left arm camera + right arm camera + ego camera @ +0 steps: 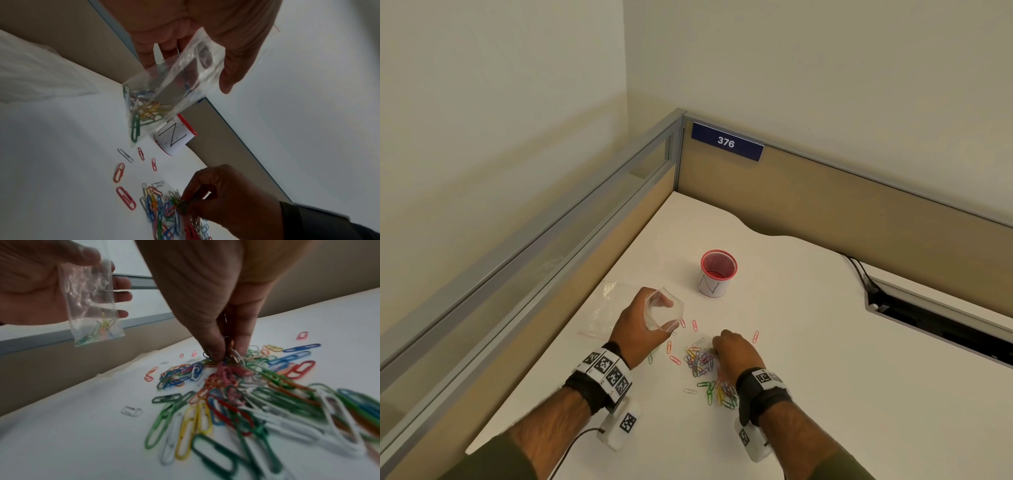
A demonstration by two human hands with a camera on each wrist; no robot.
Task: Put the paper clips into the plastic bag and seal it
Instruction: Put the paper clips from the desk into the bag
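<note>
Left wrist view alone, clips [144, 112] inside bag [174, 84]

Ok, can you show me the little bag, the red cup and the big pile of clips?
plastic bag [664, 313], head view, its open mouth.
red cup [717, 274], head view, its wall.
pile of paper clips [257, 394], right wrist view, middle of the heap.

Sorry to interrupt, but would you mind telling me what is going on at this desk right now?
A person is filling a small plastic bag with coloured paper clips. The left hand holds the bag open above the white desk; a few clips already lie at its bottom. The right hand pinches more from the pile of paper clips, most of which is still on the desk. A red pen cup stands behind.
</note>
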